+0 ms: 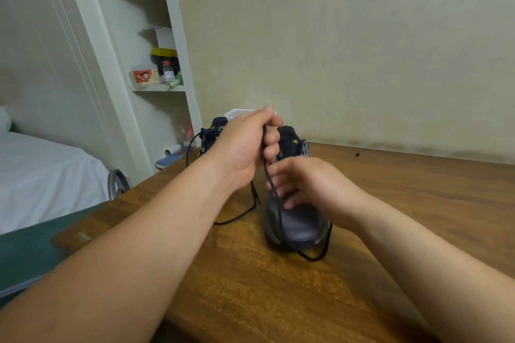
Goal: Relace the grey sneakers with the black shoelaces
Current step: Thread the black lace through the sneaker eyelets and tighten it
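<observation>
Left hand [245,147] grips thin black shoelace [266,171]; right hand [306,184] rests open-fingered on rounded grey sneaker [298,227].

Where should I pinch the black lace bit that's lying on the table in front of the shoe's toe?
Pinch the loop of black lace just in front of the toe of the grey sneaker, coming straight down from the near side. It is thin and lies flat on the wooden table, with bare wood around it there.
</observation>
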A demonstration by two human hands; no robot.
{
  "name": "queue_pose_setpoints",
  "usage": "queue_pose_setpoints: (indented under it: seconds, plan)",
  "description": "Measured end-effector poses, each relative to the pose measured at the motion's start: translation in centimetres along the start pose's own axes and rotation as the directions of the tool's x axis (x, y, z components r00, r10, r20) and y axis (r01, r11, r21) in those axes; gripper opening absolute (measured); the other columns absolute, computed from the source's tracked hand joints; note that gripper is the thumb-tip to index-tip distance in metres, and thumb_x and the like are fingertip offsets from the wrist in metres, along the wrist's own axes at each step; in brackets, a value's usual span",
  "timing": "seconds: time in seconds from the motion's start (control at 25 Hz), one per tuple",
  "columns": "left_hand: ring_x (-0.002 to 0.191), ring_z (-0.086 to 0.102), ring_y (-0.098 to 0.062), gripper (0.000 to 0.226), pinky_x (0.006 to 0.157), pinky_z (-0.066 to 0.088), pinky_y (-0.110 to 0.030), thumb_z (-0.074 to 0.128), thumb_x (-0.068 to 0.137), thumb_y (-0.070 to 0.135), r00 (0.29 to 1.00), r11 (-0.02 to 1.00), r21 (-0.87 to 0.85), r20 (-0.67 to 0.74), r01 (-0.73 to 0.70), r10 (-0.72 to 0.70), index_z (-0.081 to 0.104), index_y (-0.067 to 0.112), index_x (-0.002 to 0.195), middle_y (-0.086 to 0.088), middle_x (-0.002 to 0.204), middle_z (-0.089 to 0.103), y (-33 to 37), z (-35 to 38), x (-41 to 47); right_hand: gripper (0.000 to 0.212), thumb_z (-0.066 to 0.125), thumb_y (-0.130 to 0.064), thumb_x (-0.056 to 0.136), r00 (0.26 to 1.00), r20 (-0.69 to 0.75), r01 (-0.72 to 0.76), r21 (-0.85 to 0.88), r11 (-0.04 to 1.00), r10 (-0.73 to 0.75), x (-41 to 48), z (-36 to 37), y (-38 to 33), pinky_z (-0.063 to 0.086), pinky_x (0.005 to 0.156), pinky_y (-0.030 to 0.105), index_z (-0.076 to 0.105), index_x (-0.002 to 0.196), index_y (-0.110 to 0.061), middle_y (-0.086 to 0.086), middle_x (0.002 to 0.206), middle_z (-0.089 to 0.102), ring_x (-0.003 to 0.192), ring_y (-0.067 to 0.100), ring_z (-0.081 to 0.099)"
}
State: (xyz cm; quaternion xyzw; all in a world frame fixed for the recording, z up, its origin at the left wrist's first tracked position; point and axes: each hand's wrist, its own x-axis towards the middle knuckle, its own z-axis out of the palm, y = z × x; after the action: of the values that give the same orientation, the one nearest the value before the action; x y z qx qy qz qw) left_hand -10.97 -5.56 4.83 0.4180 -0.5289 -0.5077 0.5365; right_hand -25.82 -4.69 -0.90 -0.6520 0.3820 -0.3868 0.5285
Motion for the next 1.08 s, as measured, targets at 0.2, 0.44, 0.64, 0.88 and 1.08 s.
queue_pose_setpoints:
  seconds: [0.2, 0.44, 0.64, 0.88, 1.08]
  plan:
    - [0.041, 0.033, -0.007, 0.044, 0.046, 0.028, -0.023, 0.048, 0.110, 0.031, 0.954, 0.771, 0.626, 0.286, -0.116, -0.089, 0.062, 0.007, 0.075, 0.005, 0.046, 0.038, -0.6, 0.4, -2.2, 0.046, 0.032, -0.030, 0.105, 1.000, -0.008, 0.018, 0.634, 0.773, -0.017, 0.7, -2.0, -0.8, 0.053, 0.090, 0.040, 0.068, 0.118, -0.003, 0.017, 0.104, 0.072, 0.095, 0.031, 0.069]
    - [0.052, 0.037, -0.017, 0.037, 0.058, 0.034, -0.032, 0.056, 0.098, 0.029, 0.976, 0.641, 0.766, 0.172, -0.045, -0.137, 0.066, 0.015, 0.066, -0.003, 0.056, 0.045, -2.5, -3.5, -2.4, 0.022, 0.050, -0.022, 0.108, 0.962, -0.271, 0.124, 0.572, 0.811, 0.045, 1.2, -3.4, 0.4, 0.053, 0.067, 0.025, 0.069, 0.099, -0.014, -0.001, 0.083, 0.064, 0.075, 0.012, 0.061]
    - [0.088, 0.058, -0.012, 0.022, 0.081, 0.048, -0.035, 0.059, 0.098, 0.040, 0.997, 0.335, 0.940, 0.076, -0.065, -0.018, 0.071, 0.021, 0.095, 0.007, 0.095, 0.064, -2.6, -5.2, -2.0, 0.021, 0.057, -0.017, 0.107, 0.941, -0.335, 0.144, 0.271, 0.952, -0.047, 1.1, -2.7, 1.3, 0.048, 0.058, 0.023, 0.074, 0.102, -0.005, 0.001, 0.075, 0.061, 0.063, 0.011, 0.055]
    - [0.101, 0.068, -0.008, 0.037, 0.097, 0.053, -0.038, 0.052, 0.102, 0.040, 0.973, 0.754, 0.616, 0.166, -0.228, 0.158, 0.059, 0.029, 0.137, 0.008, 0.103, 0.072, -3.6, -1.5, -1.6, 0.010, 0.066, -0.007, 0.101, 0.945, -0.273, 0.212, 0.081, 0.974, -0.182, 0.6, -0.8, 0.6, 0.054, 0.058, 0.022, 0.073, 0.106, -0.002, 0.010, 0.080, 0.073, 0.067, 0.014, 0.067]
    - [0.076, 0.056, -0.007, 0.016, 0.073, 0.045, -0.031, 0.057, 0.108, 0.031, 0.973, 0.743, 0.640, 0.029, -0.194, 0.230, 0.067, 0.020, 0.101, 0.008, 0.085, 0.062, -6.5, -2.9, -0.7, 0.009, 0.067, -0.018, 0.101, 0.872, -0.397, 0.142, -0.353, 0.925, -0.285, 0.8, -2.1, 1.9, 0.054, 0.075, 0.029, 0.075, 0.105, -0.021, -0.003, 0.092, 0.073, 0.081, 0.010, 0.067]
